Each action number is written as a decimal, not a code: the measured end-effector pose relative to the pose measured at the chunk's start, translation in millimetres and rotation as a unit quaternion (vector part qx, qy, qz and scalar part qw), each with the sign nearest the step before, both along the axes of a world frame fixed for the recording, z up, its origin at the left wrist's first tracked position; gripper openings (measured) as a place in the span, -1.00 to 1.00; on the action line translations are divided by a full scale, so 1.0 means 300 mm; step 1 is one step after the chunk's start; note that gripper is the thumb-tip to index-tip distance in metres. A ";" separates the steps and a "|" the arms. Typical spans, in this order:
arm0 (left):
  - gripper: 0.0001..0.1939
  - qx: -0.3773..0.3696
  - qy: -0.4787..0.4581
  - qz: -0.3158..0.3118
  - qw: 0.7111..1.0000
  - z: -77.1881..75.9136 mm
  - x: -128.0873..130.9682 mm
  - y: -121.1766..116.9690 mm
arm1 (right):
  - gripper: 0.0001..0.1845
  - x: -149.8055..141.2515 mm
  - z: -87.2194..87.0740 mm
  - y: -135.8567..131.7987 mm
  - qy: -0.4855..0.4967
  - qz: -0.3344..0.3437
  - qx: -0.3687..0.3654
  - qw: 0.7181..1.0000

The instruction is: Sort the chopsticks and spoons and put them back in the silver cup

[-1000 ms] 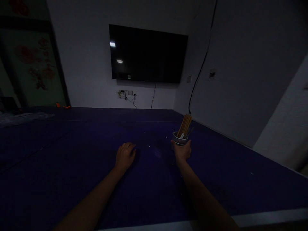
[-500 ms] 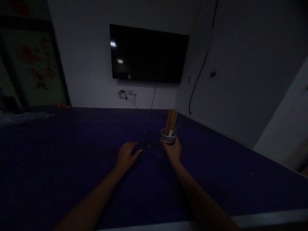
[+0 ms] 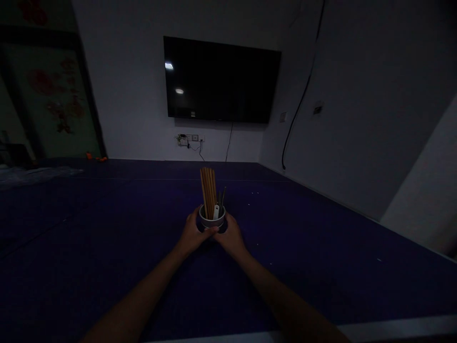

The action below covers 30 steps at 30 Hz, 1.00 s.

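Head camera view: 1 round cup (image 3: 212,222) is at the centre of the wide purple-blue surface (image 3: 307,267), between the person's 2 hands. Whether its base touches the surface cannot be told, as the hands cover it. The cup is grey, with a paler rim and a dark interior, and appears upright.

Contents noted: a tight bundle of plain, tan-brown wooden sticks (image 3: 208,190), standing well above the rim and leaning slightly left; 1 white handle (image 3: 216,212), pierced near its rounded tip, at the front; slender dark-grey utensils (image 3: 223,197) at the right, tilted outward.

Left hand (image 3: 192,236) is clamped on the cup's left side. Right hand (image 3: 233,236) is clamped on its right side; the thumbs meet at the front.

Markings: the cup's front is largely covered, so any label there cannot be judged. Red character-like figures (image 3: 63,124) on the green door panel (image 3: 85,140), far left, are too dim and blurred to read.
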<state>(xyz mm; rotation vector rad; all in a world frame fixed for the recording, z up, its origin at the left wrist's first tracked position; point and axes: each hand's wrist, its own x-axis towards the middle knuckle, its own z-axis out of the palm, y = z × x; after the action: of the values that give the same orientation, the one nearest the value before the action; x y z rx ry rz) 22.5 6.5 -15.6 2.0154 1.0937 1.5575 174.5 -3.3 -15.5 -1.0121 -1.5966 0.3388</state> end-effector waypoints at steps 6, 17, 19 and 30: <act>-0.30 -0.064 -0.076 -0.067 0.993 0.040 0.010 -0.029 | -0.32 -0.021 -0.003 -0.013 -0.015 0.040 0.015 0.999; -0.30 -0.072 -0.169 0.168 0.969 0.119 -0.211 0.046 | -0.12 -0.012 -0.008 -0.026 -0.072 0.030 -0.016 0.997; -0.31 -0.073 -0.178 0.216 0.957 0.121 -0.263 0.053 | -0.17 -0.008 -0.009 -0.023 -0.083 0.023 -0.012 0.996; -0.33 -0.124 -0.236 0.283 0.922 0.086 -0.396 0.076 | -0.38 0.001 -0.024 -0.010 -0.121 -0.008 0.002 0.993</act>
<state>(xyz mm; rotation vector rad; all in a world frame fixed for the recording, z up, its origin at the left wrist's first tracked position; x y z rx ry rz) -96.4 29.3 10.1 1.1115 1.6399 1.9122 174.8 -6.3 -22.6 -1.0937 -1.8052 0.2064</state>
